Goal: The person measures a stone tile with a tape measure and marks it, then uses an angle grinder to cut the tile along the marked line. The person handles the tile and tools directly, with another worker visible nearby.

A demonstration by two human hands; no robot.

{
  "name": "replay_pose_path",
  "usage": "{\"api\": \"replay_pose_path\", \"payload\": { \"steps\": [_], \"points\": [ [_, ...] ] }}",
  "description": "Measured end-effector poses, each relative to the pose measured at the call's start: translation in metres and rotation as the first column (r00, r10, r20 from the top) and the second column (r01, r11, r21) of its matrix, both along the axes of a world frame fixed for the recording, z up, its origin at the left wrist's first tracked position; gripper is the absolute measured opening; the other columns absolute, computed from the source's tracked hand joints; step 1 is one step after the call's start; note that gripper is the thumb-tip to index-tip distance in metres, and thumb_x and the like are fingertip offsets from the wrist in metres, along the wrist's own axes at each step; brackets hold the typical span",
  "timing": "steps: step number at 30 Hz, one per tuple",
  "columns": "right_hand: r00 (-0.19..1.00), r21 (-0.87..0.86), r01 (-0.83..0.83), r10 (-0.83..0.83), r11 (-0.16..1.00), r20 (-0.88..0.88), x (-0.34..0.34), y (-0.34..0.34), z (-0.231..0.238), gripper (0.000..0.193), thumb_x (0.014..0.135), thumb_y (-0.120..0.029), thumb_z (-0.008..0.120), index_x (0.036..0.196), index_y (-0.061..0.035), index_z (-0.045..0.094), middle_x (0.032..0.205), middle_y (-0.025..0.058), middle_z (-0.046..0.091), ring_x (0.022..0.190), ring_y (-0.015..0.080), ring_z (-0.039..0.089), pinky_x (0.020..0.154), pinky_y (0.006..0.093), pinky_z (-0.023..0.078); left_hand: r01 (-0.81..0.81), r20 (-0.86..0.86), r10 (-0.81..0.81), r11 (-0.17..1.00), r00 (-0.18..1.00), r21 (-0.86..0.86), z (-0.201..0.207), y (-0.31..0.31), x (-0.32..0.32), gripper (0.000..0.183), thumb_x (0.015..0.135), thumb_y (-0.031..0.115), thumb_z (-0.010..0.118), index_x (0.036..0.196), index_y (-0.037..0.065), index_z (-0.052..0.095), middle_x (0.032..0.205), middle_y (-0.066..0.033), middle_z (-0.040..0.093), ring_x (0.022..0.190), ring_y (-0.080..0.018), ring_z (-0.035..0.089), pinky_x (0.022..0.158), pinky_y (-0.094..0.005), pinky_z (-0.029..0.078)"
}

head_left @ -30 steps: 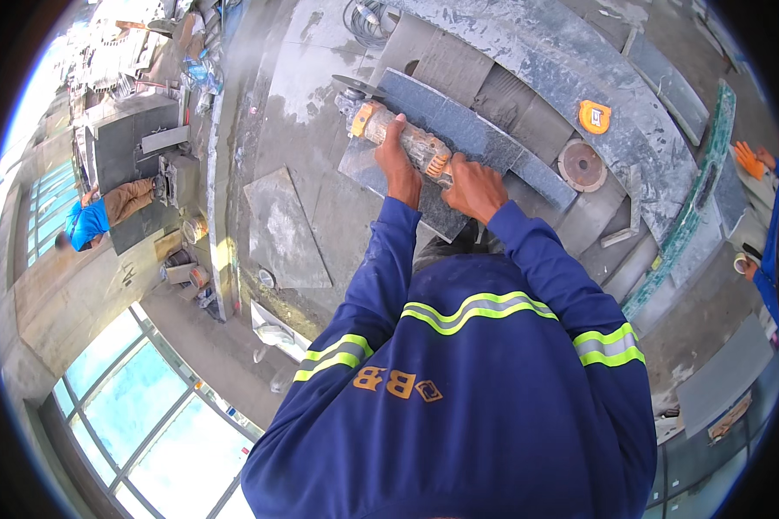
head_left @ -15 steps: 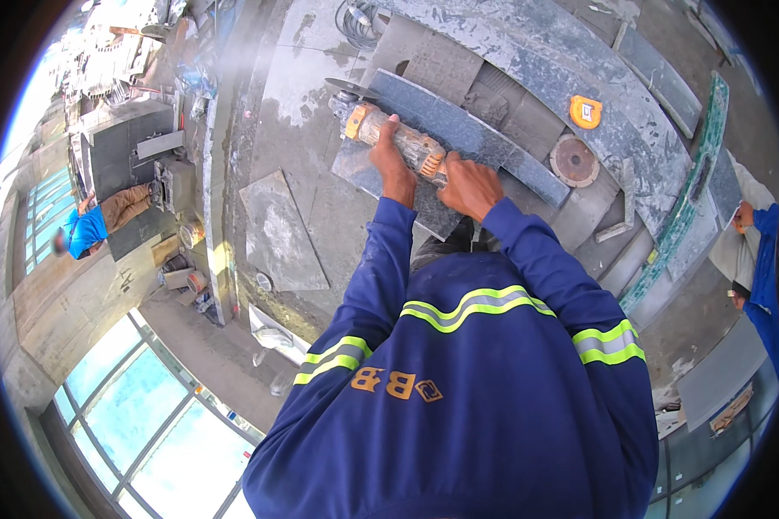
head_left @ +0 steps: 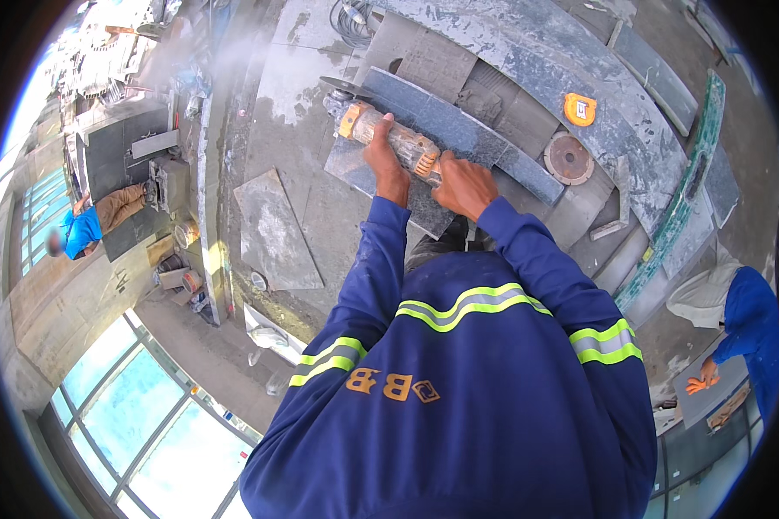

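Observation:
An orange, dust-covered angle grinder [head_left: 396,138] lies across both my hands, its disc [head_left: 349,87] at the far left end. My left hand [head_left: 384,164] wraps round the grinder's body near its head, thumb on top. Around the rear end of the tool, my right hand [head_left: 466,185] is closed. Beneath and beyond the grinder is a long dark grey stone strip [head_left: 459,128], and the disc is at its left end; whether they touch I cannot tell. A wider speckled slab [head_left: 355,166] lies under my hands.
Pale dust hangs at the upper left. To the right are an orange tape measure [head_left: 580,110], a round cutting disc [head_left: 569,158] and a green-edged long piece [head_left: 679,203]. A loose slab [head_left: 279,233] lies left. One co-worker [head_left: 744,311] bends at far right; another [head_left: 86,229] is far left.
The grinder and my hands keep nearly the same place on the stone; the whole view has shifted slightly. The co-worker at right has bent further in, a hand now at an orange glove. Dust has spread.

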State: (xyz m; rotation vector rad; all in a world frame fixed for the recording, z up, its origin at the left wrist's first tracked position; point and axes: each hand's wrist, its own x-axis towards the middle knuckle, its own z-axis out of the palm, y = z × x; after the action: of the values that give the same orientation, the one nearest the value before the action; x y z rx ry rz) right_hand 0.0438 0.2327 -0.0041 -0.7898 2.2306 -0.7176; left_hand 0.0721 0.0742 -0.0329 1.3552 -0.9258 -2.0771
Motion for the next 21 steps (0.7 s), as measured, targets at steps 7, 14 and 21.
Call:
{"api": "replay_pose_path", "payload": {
  "steps": [7,14,21],
  "points": [
    [0.999,0.026,0.01,-0.011,1.0,0.036,0.004,0.009,0.002,0.035,0.078,-0.015,0.075,0.102,0.0055,0.06,0.089,0.0306,0.073,0.086,0.0449,0.074,0.076,0.0519,0.06,0.008,0.026,-0.008,1.0,1.0,-0.006,0.006,0.013,0.005,0.034,0.087,0.019,0.075,0.107,-0.003,0.058,0.084,-0.0108,0.061,0.063,-0.0268,0.066,0.058,-0.0437,0.06],
    [0.999,0.019,-0.004,0.003,1.0,0.045,-0.002,0.003,0.0,0.035,0.078,-0.014,0.074,0.103,0.0061,0.059,0.089,0.031,0.073,0.086,0.0456,0.074,0.077,0.0524,0.06,0.001,0.024,-0.002,1.0,1.0,0.02,0.002,0.004,0.001,0.035,0.086,0.02,0.076,0.107,-0.002,0.058,0.083,-0.0112,0.061,0.063,-0.0271,0.066,0.058,-0.044,0.06],
    [0.999,-0.002,0.01,-0.01,1.0,0.032,0.005,0.009,0.0,0.033,0.077,-0.012,0.073,0.102,0.0068,0.06,0.088,0.0309,0.073,0.086,0.0454,0.074,0.077,0.0517,0.06,0.027,0.038,-0.027,1.0,0.999,-0.003,0.005,0.011,0.007,0.034,0.086,0.019,0.076,0.106,-0.002,0.059,0.083,-0.0114,0.061,0.063,-0.0271,0.066,0.058,-0.0438,0.06]
  ]
}}
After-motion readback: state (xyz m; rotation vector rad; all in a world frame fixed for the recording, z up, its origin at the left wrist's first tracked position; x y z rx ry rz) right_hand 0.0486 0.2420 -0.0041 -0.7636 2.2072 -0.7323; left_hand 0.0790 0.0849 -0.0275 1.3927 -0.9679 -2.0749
